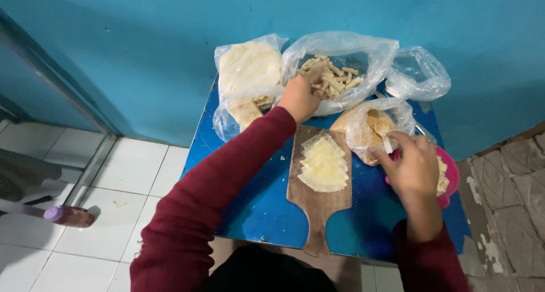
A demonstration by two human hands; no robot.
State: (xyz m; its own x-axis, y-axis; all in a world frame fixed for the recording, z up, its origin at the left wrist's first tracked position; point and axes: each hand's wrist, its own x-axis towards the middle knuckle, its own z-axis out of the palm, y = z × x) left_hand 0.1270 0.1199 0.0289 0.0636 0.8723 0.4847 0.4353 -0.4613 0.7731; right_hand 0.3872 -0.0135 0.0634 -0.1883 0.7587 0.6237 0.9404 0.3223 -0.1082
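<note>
On the blue desk [255, 207], the wooden board [318, 195] carries stacked pastry sheets [323, 164]. Behind the board, the left hand [299, 96] closes on rolled sticks [335, 76] inside a clear bag [340, 56]. Right of the board, the right hand [414, 164] grips a spoon [384, 130] over a filling bag [369, 124].

The left hand [299, 97] is reaching forward on an outstretched, dark-red-sleeved arm, fingers curled downward. The right hand [414, 164] is hovering nearer the body, fingers pinching together, wrist bent.
</note>
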